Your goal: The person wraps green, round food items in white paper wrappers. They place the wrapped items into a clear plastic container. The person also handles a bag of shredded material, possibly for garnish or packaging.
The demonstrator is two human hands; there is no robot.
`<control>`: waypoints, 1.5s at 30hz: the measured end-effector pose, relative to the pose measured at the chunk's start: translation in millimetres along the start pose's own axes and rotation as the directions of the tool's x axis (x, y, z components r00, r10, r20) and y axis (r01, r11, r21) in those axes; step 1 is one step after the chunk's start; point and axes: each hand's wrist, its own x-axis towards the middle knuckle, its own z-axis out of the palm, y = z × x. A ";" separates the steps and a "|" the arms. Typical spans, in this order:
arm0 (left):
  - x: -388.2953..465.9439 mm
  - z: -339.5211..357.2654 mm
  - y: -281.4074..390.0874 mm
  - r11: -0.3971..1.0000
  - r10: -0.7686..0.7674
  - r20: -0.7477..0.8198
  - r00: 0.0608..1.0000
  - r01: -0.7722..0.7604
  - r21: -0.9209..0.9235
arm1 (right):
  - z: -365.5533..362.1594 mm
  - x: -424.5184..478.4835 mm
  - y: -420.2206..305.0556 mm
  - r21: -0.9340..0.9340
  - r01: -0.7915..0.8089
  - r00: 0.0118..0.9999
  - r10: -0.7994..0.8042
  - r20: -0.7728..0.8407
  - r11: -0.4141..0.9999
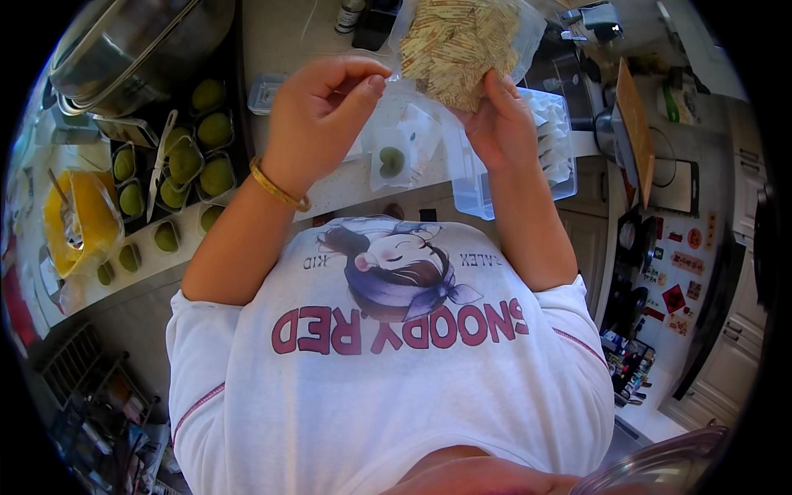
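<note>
My right hand (504, 120) grips the lower right part of a clear plastic bag (461, 46) filled with small printed paper sachets. At the bag's left edge, my left hand (325, 114) has thumb and forefinger together, seemingly pinching the clear plastic. A yellow bangle circles the left wrist. Below and between the hands, a green round dumpling (391, 161) lies in a clear wrapper on the pale countertop (346, 179). Under my right forearm, a clear plastic box (473, 195) juts past the counter edge, with several white packets (552, 133) inside.
Several green dumplings (216, 130) sit in clear cups at left, beside a white-bladed knife (162, 164). A large steel pot (136, 49) stands behind them. A yellow bag (83, 216) holds a utensil. A small bottle (349, 15) stands at the back; a wooden board (634, 136) is at right.
</note>
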 end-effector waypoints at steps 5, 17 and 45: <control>0.5 3.4 5.2 0.997 0.013 -0.027 1.000 -0.015 -0.072 | 0.3 -8.4 -0.8 0.012 0.005 1.000 -0.005 0.016 1.000; -3.0 2.3 10.2 0.702 0.503 -0.022 0.864 -0.393 0.594 | 14.2 -21.3 11.7 0.074 0.001 0.999 -0.004 0.032 0.997; -11.7 -8.6 -22.3 0.982 -0.189 -0.008 0.982 0.189 -0.013 | 25.5 -29.2 41.6 -0.105 0.113 0.992 -0.107 0.062 0.988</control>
